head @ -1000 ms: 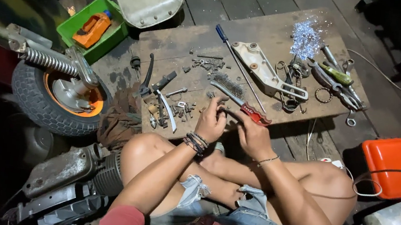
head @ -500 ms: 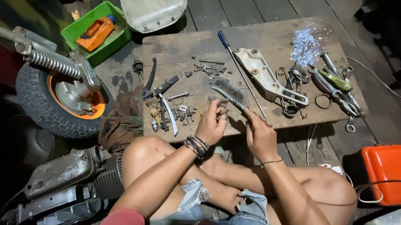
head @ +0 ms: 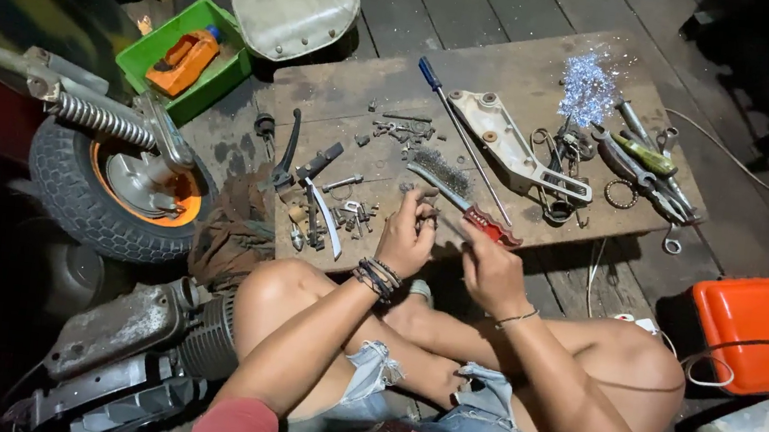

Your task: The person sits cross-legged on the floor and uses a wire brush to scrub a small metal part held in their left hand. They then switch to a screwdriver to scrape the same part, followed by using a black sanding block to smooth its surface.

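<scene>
Near the middle of the frame the left hand (head: 406,236) is curled shut, its fingertips pinched on a small metal part (head: 425,215) that sits at the near edge of the wooden board (head: 517,67). The right hand (head: 491,267) is just to the right of it and slightly lower, fingers drawn together toward the same part; whether they touch it or grip anything of their own I cannot tell. The wire brush (head: 464,199) with its red handle lies on the board just above both hands, its long axis running from the bristles at upper left down to the handle at lower right, so the handle end is nearer the right hand and the bristle end nearer the left. The part itself is too small and too covered by fingers to make out its shape. Loose bolts and small fittings (head: 346,212) lie scattered left of the left hand.
</scene>
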